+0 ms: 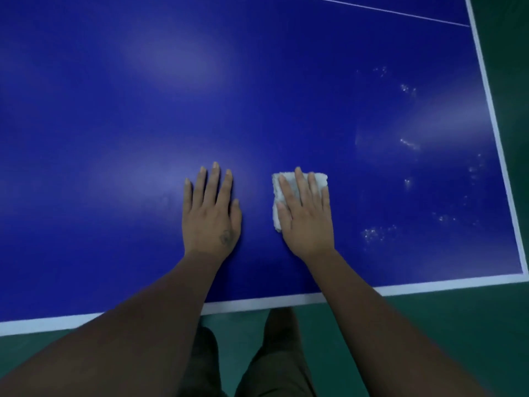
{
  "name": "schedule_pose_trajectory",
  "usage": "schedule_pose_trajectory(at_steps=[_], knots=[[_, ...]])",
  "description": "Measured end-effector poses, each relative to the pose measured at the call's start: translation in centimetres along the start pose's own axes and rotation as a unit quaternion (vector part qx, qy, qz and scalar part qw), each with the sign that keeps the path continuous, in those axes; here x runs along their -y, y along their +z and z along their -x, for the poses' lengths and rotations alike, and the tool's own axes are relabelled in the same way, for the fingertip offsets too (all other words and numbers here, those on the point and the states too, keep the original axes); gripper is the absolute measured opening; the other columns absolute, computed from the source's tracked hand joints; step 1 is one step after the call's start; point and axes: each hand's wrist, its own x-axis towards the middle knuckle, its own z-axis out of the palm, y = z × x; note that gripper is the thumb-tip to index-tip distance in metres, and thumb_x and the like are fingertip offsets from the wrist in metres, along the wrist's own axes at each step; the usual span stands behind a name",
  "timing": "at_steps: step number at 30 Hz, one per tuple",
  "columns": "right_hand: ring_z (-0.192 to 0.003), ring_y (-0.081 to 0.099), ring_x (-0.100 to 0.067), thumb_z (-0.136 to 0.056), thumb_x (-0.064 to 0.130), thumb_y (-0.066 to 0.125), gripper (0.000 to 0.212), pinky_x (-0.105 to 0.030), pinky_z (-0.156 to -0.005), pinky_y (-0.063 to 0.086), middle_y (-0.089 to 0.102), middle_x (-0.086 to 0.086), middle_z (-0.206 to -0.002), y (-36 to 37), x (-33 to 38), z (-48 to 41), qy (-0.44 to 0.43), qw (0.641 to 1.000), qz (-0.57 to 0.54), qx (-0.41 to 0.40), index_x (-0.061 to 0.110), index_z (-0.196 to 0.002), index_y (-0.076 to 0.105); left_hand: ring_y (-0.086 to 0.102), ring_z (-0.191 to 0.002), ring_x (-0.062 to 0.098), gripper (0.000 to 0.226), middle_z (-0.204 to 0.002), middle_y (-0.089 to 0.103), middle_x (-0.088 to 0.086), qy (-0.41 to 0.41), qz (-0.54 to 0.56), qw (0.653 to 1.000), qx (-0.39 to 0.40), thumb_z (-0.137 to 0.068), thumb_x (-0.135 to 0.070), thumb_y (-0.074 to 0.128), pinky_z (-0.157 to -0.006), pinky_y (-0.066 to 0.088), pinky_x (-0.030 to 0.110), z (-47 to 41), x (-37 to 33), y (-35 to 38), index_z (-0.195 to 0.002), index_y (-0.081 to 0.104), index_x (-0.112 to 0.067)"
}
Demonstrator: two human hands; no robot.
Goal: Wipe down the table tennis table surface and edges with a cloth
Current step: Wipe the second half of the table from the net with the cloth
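Your left hand (210, 213) lies flat on the blue bench (114, 138), fingers straight and close together, holding nothing; it reads as a brace rather than a working hand. Just beside it, a little apart, your right hand (307, 216) presses palm-down on the folded white cloth (277, 196), fingers straight and laid over it, not curled round it. The cloth shows past your thumb side and past your fingertips, and its long axis runs away from you. What the next stroke turns on lies further right: scattered white specks (372, 233) dot the surface from near the front up towards the far end, all between the cloth and the right edge stripe (498, 138). Your right hand is the nearer one, so the likely move is a sweep rightwards across them. The front edge stripe (257, 303) runs close under your wrists.
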Motion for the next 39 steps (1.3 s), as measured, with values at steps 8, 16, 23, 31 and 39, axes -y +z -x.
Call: schedule_pose_trajectory(at_steps=[8,16,23,31,39], knots=[[-0.169,0.0,-0.026,-0.117,0.051,0.018,0.06,-0.052,-0.136,0.001,0.004,-0.002,-0.183,-3.3,-8.3,-19.2,-0.056,0.998,0.005,0.0,0.035,-0.174,0.008,0.0,-0.168,0.031,0.064,-0.181,0.009,0.007,-0.068,-0.041,0.997,-0.017,-0.115,-0.044,0.025,-0.135,0.002,0.054,-13.2,-12.0,4.3,-0.173,0.018,-0.016],[-0.169,0.002,-0.026,-0.114,0.055,0.019,0.062,-0.051,-0.135,0.0,0.006,0.0,-0.182,-6.7,-14.5,-34.6,-0.127,0.992,0.019,0.012,0.038,-0.173,0.011,-0.007,-0.167,0.037,0.088,-0.181,-0.003,0.016,-0.19,-0.077,0.978,-0.04,-0.109,-0.067,0.018,-0.133,0.0,0.061,-22.0,-19.3,7.1,-0.172,0.005,-0.007],[-0.168,0.009,-0.03,-0.113,0.057,0.015,0.061,-0.064,-0.133,-0.001,0.013,-0.001,-0.182,-8.1,-23.4,-38.8,-0.1,0.994,0.036,-0.009,0.042,-0.172,0.013,0.002,-0.167,0.037,0.085,-0.18,0.008,0.016,-0.188,-0.071,0.977,-0.072,-0.107,-0.063,0.034,-0.133,0.004,0.062,-22.0,-19.1,7.4,-0.171,0.02,-0.009],[-0.167,0.012,-0.033,-0.117,0.05,0.019,0.06,-0.062,-0.132,0.013,0.014,-0.008,-0.181,-8.0,-32.3,-29.3,0.015,0.999,0.015,-0.042,0.031,-0.174,0.015,0.001,-0.167,0.038,0.071,-0.18,0.006,0.017,-0.181,-0.067,0.978,-0.077,-0.107,-0.06,0.036,-0.133,0.005,0.062,-22.0,-19.0,7.4,-0.171,0.026,-0.031],[-0.167,0.01,-0.036,-0.116,0.048,0.03,0.063,-0.066,-0.131,0.014,0.012,-0.01,-0.181,-6.1,-32.7,-18.7,-0.024,0.999,0.014,-0.027,0.026,-0.173,0.02,-0.001,-0.167,0.037,0.071,-0.18,0.004,0.015,-0.185,-0.063,0.977,-0.08,-0.107,-0.06,0.035,-0.133,0.004,0.061,-21.8,-19.0,7.3,-0.171,0.026,-0.031]])
